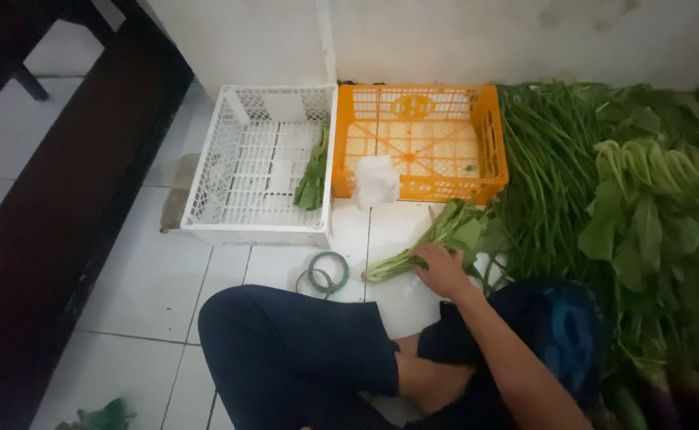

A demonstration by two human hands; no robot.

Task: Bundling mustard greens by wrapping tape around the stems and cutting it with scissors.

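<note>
My right hand (443,269) rests on a bunch of leafy greens (433,236) lying on the white tiled floor, its fingers closed over the stems. The bunch points with pale stems to the left and leaves to the right. My left hand is out of sight. My legs in dark shorts (302,350) are folded in the foreground. A coil of green tie band (324,275) lies on the tiles just left of the bunch.
A white plastic crate (230,199) holds one green bunch (314,171) along its right wall. Beside it an orange crate (489,151) has a white bag (377,180) at its front edge. Heaps of long-stemmed and leafy greens (628,191) cover the floor at right. Dark furniture (63,199) runs along the left.
</note>
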